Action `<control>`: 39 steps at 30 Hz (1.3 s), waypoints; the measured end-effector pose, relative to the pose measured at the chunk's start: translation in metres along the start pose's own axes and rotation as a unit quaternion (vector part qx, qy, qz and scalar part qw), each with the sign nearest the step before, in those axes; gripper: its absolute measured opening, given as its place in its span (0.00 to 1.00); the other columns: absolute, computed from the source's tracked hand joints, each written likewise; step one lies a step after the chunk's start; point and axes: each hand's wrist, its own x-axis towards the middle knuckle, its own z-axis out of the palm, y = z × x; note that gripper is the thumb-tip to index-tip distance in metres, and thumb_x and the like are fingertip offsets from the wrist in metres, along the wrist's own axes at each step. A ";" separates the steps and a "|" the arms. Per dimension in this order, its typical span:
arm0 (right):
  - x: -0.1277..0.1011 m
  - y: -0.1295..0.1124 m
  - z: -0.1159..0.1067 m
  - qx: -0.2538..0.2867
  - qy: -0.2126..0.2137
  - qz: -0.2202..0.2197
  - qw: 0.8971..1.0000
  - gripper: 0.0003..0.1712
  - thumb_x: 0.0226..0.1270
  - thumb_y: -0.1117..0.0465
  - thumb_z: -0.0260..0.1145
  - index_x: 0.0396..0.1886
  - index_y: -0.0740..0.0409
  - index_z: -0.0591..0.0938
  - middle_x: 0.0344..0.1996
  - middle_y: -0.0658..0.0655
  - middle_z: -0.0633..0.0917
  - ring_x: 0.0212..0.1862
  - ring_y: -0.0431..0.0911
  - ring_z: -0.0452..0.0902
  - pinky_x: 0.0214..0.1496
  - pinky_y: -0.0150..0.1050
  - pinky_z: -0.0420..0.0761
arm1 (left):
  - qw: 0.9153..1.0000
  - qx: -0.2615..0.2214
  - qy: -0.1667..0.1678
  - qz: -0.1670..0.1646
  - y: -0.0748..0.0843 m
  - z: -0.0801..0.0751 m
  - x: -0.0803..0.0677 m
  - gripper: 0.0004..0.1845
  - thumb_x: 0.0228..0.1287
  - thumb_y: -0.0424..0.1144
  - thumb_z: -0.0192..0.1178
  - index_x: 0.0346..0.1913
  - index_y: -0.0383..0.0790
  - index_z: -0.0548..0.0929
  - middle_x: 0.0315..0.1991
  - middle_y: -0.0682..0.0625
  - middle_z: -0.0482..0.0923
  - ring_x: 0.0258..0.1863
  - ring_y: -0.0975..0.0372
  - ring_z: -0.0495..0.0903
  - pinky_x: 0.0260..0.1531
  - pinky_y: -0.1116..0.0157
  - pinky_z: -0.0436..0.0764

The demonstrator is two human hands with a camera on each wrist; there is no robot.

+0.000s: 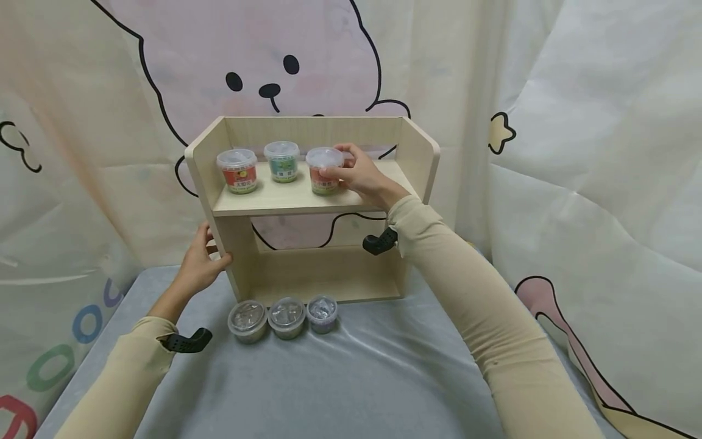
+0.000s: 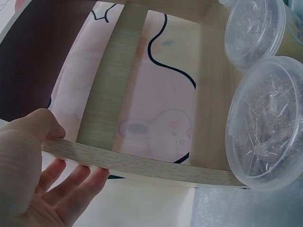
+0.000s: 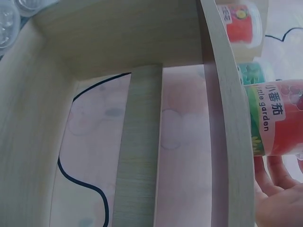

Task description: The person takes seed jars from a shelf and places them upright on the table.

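Observation:
My right hand (image 1: 366,178) holds a plastic cup with a red label and clear lid (image 1: 325,173), its base at the top board of a small wooden shelf (image 1: 307,206). In the right wrist view this cup (image 3: 277,118) reads "little garden", with fingers (image 3: 279,172) around its side. To its left on that board stand a green-labelled cup (image 1: 283,163) and another red-labelled cup (image 1: 239,173). My left hand (image 1: 196,266) grips the shelf's left side panel; in the left wrist view the thumb (image 2: 40,124) lies on one side of the panel edge, fingers on the other.
Three lidded tubs stand in a row in front of the shelf: a left one (image 1: 248,321), a middle one (image 1: 287,318) and a smaller right one (image 1: 322,313). A grey cloth (image 1: 329,384) covers the table. Printed curtains (image 1: 455,73) hang behind and beside it.

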 end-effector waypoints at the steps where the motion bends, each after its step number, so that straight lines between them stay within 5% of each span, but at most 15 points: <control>1: -0.002 0.000 0.000 0.001 -0.004 -0.001 1.000 0.38 0.68 0.63 0.69 0.72 0.51 0.62 0.67 0.62 0.74 0.66 0.49 0.71 0.71 0.47 0.75 | 1.000 -0.001 0.000 0.002 0.000 0.000 0.000 0.46 0.65 0.26 0.59 0.80 0.45 0.46 0.71 0.23 0.60 0.62 0.27 0.71 0.37 0.44 0.88; 19: -0.040 0.004 -0.007 -0.058 -0.046 -0.048 0.996 0.36 0.66 0.66 0.68 0.70 0.54 0.63 0.61 0.64 0.77 0.59 0.48 0.75 0.54 0.36 0.80 | 1.000 -0.007 -0.001 0.007 -0.004 0.003 -0.001 0.46 0.64 0.25 0.58 0.80 0.45 0.47 0.70 0.23 0.60 0.62 0.26 0.71 0.38 0.43 0.88; 28: -0.061 0.005 -0.004 -0.059 -0.066 -0.080 0.993 0.36 0.65 0.68 0.67 0.70 0.58 0.62 0.59 0.66 0.79 0.54 0.48 0.79 0.53 0.32 0.81 | 1.000 -0.009 0.011 0.018 -0.004 0.004 0.001 0.44 0.63 0.25 0.58 0.79 0.41 0.50 0.69 0.23 0.62 0.60 0.26 0.73 0.36 0.50 0.87; 39: -0.083 0.011 -0.005 -0.077 -0.075 -0.092 0.990 0.34 0.65 0.66 0.67 0.67 0.56 0.62 0.59 0.66 0.78 0.55 0.51 0.79 0.61 0.40 0.80 | 1.000 -0.009 0.015 0.017 -0.001 0.002 -0.001 0.45 0.63 0.25 0.58 0.79 0.41 0.50 0.69 0.23 0.62 0.59 0.26 0.73 0.34 0.53 0.88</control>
